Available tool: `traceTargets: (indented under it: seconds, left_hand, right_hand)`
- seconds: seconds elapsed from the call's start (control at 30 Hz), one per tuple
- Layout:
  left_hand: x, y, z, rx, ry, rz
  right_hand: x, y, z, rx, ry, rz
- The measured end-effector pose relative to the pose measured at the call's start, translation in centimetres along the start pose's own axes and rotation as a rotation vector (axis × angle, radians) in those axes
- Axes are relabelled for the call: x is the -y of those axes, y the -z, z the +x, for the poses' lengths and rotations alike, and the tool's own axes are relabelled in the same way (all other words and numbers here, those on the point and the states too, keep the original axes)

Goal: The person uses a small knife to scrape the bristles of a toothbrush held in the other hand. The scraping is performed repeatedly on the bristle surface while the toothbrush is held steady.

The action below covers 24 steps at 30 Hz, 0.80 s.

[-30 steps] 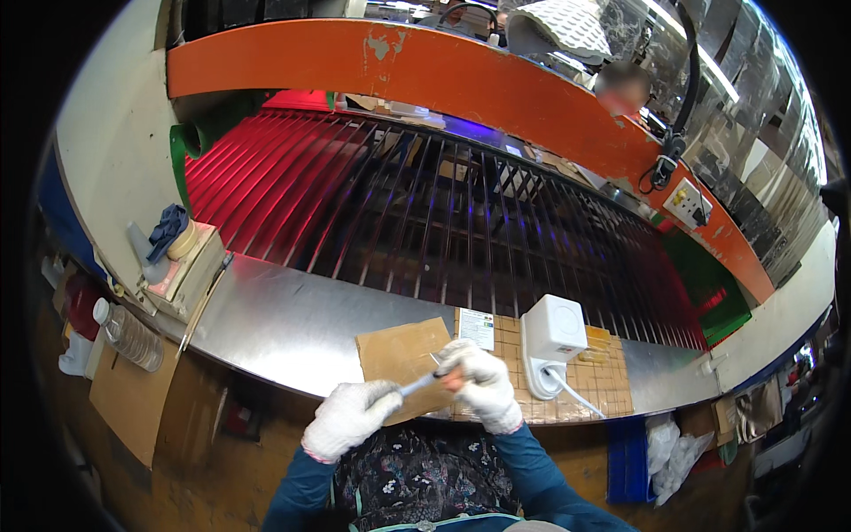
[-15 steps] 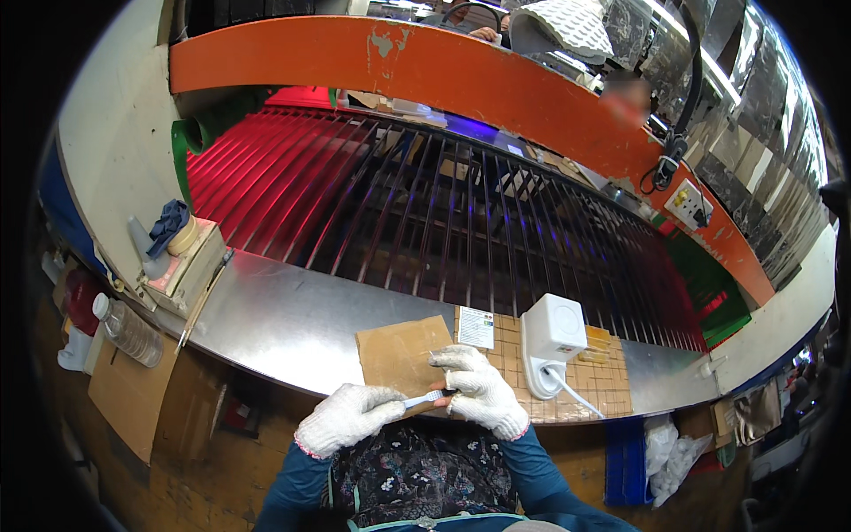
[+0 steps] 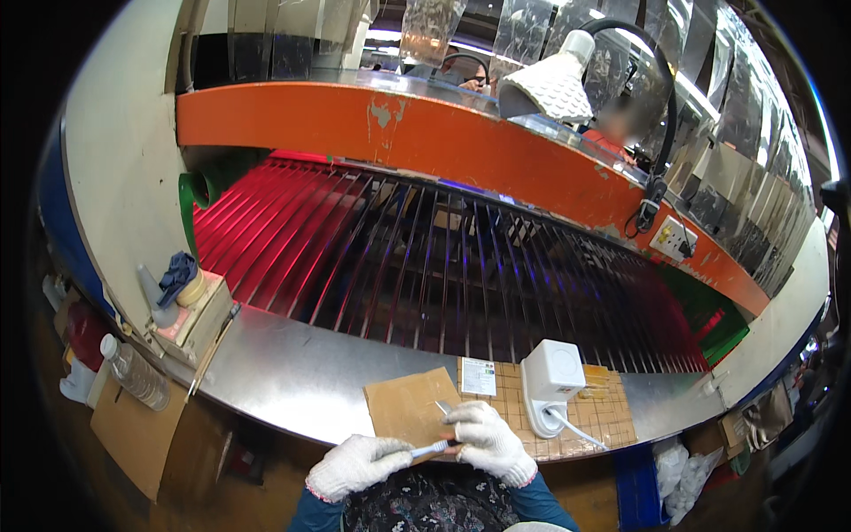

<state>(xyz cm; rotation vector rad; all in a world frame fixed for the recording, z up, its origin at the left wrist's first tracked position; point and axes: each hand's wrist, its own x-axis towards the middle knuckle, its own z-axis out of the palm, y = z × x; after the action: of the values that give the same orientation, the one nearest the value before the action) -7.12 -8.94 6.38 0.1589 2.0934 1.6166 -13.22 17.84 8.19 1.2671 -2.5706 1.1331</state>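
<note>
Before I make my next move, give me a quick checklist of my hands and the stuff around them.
1. Gloves on left hand and right hand: ok, both white.
2. Light-blue piece held: ok, left fingers at one end, right fingers at the dark other end.
3. Thin item jutting from the right hand kept away from the left: ok, though its exact kind is too small to tell.
4. Hands clear of the brown cardboard sheet: cannot tell; they overlap it in view.
5. White cord clear of the right hand: ok, it lies further right.
6. Gridded board bare: not ok, a white device stands there.
</note>
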Motion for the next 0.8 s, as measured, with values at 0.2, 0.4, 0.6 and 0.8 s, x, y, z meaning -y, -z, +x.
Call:
traceTargets:
  seconds: [0.2, 0.4, 0.6, 0.8]
  left_hand:
    - [0.0, 0.0, -1.1, 0.051, -0.092, 0.135]
    - [-2.1, -0.7, -2.2, 0.04, -0.132, 0.188]
    - [-3.1, -1.1, -2.5, -0.035, -0.146, 0.325]
    - [-1.5, 0.2, -1.1, -0.377, 0.073, 0.394]
  right_hand:
    - [1.1, -0.9, -2.3, -0.037, -0.071, 0.3]
    - [2.2, -1.9, -3.5, -0.223, -0.119, 0.596]
    - [2.5, -1.7, -3.8, -0.259, -0.172, 0.653]
    - [3.4, 0.3, -3.2, -0.314, -0.122, 0.497]
